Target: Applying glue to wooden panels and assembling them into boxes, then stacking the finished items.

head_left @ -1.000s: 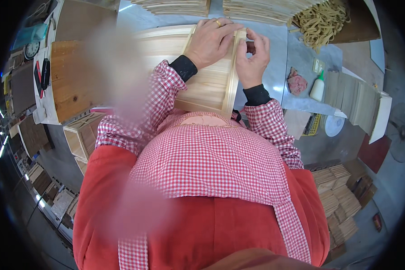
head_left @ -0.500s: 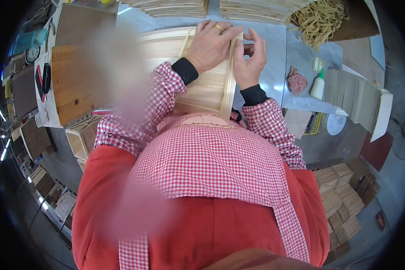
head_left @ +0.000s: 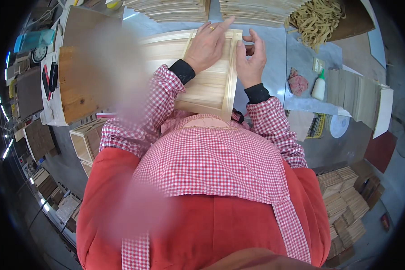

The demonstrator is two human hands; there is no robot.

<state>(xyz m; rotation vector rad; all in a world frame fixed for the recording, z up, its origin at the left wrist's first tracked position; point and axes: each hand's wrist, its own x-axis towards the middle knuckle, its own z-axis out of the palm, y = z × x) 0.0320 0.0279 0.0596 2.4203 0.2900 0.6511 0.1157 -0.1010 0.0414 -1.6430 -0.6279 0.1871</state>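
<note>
A shallow pale-wood box point(head_left: 207, 92) with raised edges and an inner strip lies on the blue-grey table in front of me. My left hand point(head_left: 206, 48) is over its far right part, index finger stretched toward the far edge and the other fingers loosely bent. Nothing shows in its grasp. Beside the box's right wall point(head_left: 230, 78) is my right hand point(head_left: 252, 60), its thumb close to the wall and apart from the curled fingers. I see nothing held there. A pale blur covers the box's left end.
Stacks of thin wooden pieces point(head_left: 252, 12) line the back. At right are tan bands point(head_left: 317, 24) in a heap, a crumpled pink cloth point(head_left: 298, 83), a white bottle with a green cap point(head_left: 318, 87) and grey slats point(head_left: 353, 96). Wooden boxes point(head_left: 87, 139) stand low at left.
My left hand has drawn back from the box's far right corner, and its index finger now points outward. The right hand stays beside the right wall. The view has shifted slightly.
</note>
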